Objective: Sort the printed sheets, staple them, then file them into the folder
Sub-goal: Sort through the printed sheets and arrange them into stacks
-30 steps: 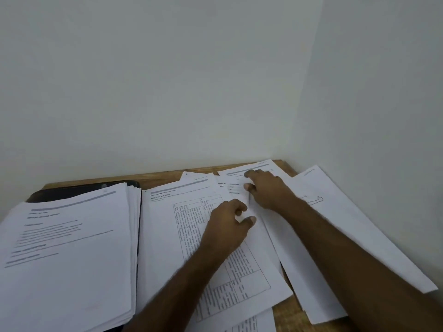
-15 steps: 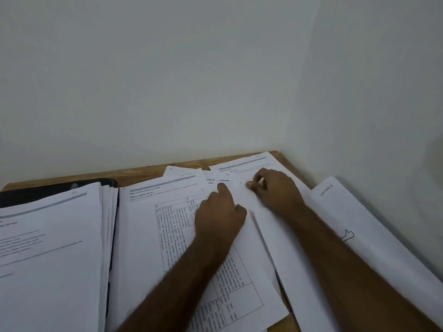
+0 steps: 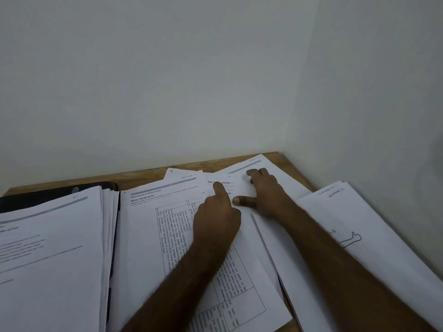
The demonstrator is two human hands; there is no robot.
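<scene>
Printed sheets cover a wooden table (image 3: pixel 143 175). A sheet with a printed grid (image 3: pixel 148 236) lies in the middle, and more sheets (image 3: pixel 242 188) fan out from under its far right corner. My left hand (image 3: pixel 215 212) rests on the grid sheet, with its index finger stretched forward and its tip touching the fanned sheets. My right hand (image 3: pixel 263 192) lies flat on those sheets, fingers spread and thumb pointing left. A thick stack of sheets (image 3: pixel 48 259) sits at the left on a black folder (image 3: pixel 60 191). No stapler is in view.
Another pile of sheets (image 3: pixel 359 224) with handwritten notes and a small hand sketch lies at the right, close to the side wall. The table stands in a corner between two plain walls. Paper overhangs the near edge.
My left index finger has reached forward onto the fanned sheets. My right hand has gone from curled fingers to lying flat and spread. The view has shifted slightly.
</scene>
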